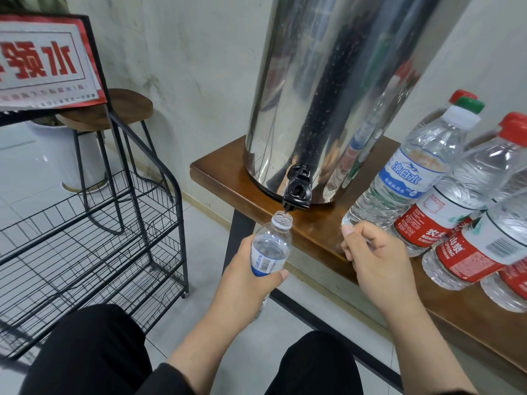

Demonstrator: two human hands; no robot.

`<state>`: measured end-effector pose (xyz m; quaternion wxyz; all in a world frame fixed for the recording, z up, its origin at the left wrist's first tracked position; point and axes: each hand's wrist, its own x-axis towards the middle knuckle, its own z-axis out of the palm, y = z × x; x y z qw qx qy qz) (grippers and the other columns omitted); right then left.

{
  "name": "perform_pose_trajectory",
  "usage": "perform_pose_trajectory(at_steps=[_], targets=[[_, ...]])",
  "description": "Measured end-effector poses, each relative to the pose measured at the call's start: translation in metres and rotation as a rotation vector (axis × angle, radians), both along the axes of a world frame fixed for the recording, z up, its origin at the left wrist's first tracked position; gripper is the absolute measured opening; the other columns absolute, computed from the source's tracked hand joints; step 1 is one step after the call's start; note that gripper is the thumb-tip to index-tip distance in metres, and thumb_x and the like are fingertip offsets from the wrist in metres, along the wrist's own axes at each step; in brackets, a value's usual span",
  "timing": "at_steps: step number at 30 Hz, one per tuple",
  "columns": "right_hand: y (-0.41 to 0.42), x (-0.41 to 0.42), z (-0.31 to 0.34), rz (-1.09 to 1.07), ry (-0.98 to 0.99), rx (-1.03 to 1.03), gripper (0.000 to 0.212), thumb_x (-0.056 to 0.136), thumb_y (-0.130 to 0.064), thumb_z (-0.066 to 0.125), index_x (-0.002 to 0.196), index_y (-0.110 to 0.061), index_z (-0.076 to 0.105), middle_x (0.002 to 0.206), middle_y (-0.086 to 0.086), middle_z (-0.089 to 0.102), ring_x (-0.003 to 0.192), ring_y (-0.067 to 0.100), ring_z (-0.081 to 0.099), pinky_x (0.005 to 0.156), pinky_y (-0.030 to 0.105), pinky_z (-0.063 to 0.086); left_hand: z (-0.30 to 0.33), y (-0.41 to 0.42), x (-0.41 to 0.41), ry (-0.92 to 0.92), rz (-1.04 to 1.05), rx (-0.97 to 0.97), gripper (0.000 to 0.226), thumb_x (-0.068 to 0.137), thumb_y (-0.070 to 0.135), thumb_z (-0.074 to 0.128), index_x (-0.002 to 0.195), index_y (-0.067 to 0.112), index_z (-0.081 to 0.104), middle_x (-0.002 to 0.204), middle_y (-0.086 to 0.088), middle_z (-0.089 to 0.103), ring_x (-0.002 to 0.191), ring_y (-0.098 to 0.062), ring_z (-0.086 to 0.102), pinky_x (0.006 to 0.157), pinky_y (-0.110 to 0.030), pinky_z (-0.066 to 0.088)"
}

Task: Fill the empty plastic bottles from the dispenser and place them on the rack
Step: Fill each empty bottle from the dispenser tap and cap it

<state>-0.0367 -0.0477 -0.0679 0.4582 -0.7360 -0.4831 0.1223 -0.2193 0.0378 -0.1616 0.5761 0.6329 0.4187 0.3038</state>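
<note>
While left hand (245, 276) holds bottle (271, 246), mouth seemingly under tap (296, 192).

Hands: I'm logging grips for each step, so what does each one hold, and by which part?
The left hand grips the uncapped bottle around its labelled middle, under the tap. The right hand is curled; whether it holds anything cannot be told.

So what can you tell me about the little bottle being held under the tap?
The bottle is small, clear plastic, with a blue and white label bearing a barcode. Its cap is off, and the open mouth sits right under the black tap of the steel dispenser, tilted slightly. The left hand grips its lower half, thumb across the label. How full it is can't be told.
</note>
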Motion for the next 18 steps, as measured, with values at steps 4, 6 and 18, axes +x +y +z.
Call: perform_pose_trajectory(at_steps=[4,6,18], targets=[[-0.0001,-0.0001,0.0003,0.002,0.007,0.002,0.044,0.101,-0.029,0.057,0.064,-0.006,0.051,0.063,0.015,0.052,0.054,0.011,0.041,0.051,0.02,0.033,0.0019,0.0001,0.0003,0.01,-0.009,-0.003,0.064,0.085,0.029,0.082,0.136,0.041,0.045,0.12,0.017,0.065,0.109,-0.005,0.064,0.073,-0.003,0.05],[-0.0002,-0.0001,0.0003,0.002,0.009,0.0,0.044,0.101,-0.029,0.056,0.064,-0.006,0.051,0.062,0.015,0.052,0.054,0.011,0.041,0.051,0.02,0.034,0.0021,0.0002,0.0008,0.011,-0.007,-0.004,0.065,0.085,0.029,0.082,0.137,0.04,0.045,0.121,0.016,0.065,0.11,-0.006,0.064,0.072,-0.003,0.049],[0.0,-0.0005,0.0,-0.004,0.004,-0.01,0.044,0.102,-0.029,0.057,0.063,-0.008,0.051,0.062,0.013,0.052,0.053,0.01,0.041,0.05,0.018,0.033,0.0018,-0.0009,0.0005,-0.003,0.0,-0.012,0.063,0.085,0.028,0.082,0.136,0.04,0.046,0.12,0.016,0.066,0.108,-0.005,0.064,0.073,-0.002,0.048]])
